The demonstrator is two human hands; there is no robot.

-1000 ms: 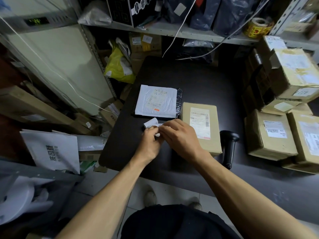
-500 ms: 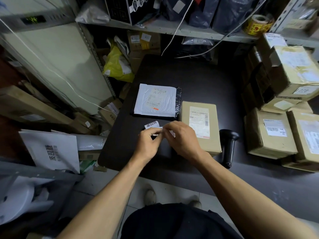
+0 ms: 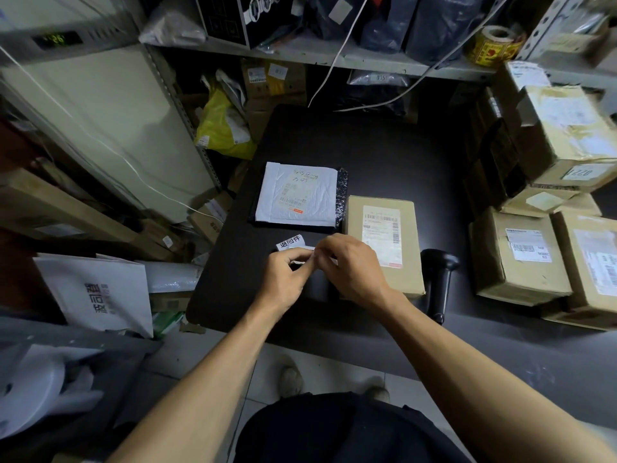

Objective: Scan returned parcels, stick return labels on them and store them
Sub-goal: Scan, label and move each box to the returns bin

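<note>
A small white strip of return labels (image 3: 291, 243) with black characters is held over the black table (image 3: 367, 155). My left hand (image 3: 286, 279) pinches the strip from the left. My right hand (image 3: 350, 269) pinches its right end, fingertips meeting those of the left. Just beyond lies a white padded mailer (image 3: 297, 195) on a black bag. Right of it sits a brown cardboard box (image 3: 384, 242) with a barcode label on top. A black handheld scanner (image 3: 439, 279) stands on the table right of that box.
Stacked brown parcels (image 3: 521, 255) crowd the table's right side. Shelves behind hold dark bags, a yellow tape roll (image 3: 494, 45) and hanging white cables. Left of the table are a yellow bag (image 3: 223, 128), cartons and a white envelope (image 3: 96, 292) on the floor.
The label strip has been drawn out from between my fingers, so its printed characters now show at the left. Both hands stay together in front of the mailer.
</note>
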